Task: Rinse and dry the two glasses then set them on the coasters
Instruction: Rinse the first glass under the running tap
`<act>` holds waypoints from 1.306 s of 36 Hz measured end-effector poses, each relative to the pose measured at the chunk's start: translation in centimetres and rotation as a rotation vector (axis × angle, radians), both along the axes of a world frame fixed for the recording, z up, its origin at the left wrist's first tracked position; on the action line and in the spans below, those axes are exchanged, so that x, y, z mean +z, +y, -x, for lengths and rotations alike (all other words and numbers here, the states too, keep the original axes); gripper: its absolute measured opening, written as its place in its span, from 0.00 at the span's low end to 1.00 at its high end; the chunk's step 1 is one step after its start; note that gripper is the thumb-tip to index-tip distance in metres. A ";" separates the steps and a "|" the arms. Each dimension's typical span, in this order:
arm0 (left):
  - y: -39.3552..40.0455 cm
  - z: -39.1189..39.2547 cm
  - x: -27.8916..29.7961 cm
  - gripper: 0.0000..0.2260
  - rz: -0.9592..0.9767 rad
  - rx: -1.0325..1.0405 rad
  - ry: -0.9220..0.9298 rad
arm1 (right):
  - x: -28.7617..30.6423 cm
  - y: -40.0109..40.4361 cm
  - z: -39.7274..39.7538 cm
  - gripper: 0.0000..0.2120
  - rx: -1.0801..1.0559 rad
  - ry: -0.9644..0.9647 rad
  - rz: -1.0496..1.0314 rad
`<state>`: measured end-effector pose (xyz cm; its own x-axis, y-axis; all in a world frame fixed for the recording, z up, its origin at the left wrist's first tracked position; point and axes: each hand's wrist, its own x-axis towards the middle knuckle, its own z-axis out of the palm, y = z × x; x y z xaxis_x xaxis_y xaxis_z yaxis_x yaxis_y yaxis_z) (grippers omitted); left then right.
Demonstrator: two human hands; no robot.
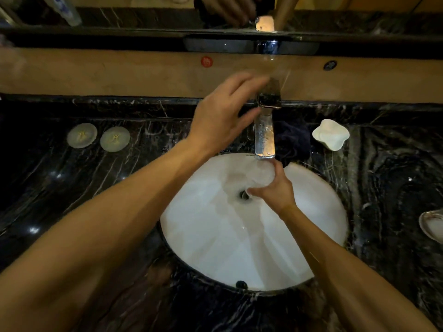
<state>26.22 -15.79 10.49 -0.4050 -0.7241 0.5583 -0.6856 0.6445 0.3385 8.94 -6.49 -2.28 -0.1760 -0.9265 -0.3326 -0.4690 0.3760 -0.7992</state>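
My right hand (pixel 275 188) grips a clear glass (pixel 254 174) over the white sink (pixel 318 212), right under the spout of the chrome faucet (pixel 265 137). The glass is blurred and hard to make out. My left hand (pixel 223 116) reaches to the faucet lever (pixel 269 93); its fairly straight fingers lie along the lever's left side with the thumb below, and it is motion-blurred. Two round pale coasters (pixel 82 135) (pixel 115 139) lie side by side on the dark marble counter (pixel 72 188) at the left. A glassy rim (pixel 432 226) shows at the right edge, cut off by the frame.
A dark cloth (pixel 293 140) lies behind the sink, right of the faucet. Further right stands a white lobed dish (pixel 330 134). A tan backsplash with a red disc (pixel 206 61) and a mirror shelf run along the back.
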 end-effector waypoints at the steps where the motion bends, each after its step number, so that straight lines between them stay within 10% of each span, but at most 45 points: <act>1: -0.6 0.9 0.6 0.23 0.016 -0.015 0.012 | 0.1 0.0 0.0 0.42 0.002 -0.002 0.002; 21: 0.9 2.8 -2.5 0.10 0.113 0.015 -0.045 | 0.8 -0.5 0.5 0.44 -0.003 -0.084 0.023; 26: 3.0 -1.2 -5.8 0.14 -0.069 0.184 0.067 | 0.8 -0.1 0.4 0.42 -0.023 -0.118 0.034; 32: 9.5 -12.4 -14.2 0.29 -0.502 0.677 -0.269 | 0.6 0.8 0.7 0.41 -0.025 -0.116 0.048; 47: 12.7 -15.9 -16.7 0.38 -0.716 0.804 -0.329 | -1.3 0.3 0.4 0.43 0.405 0.485 -0.100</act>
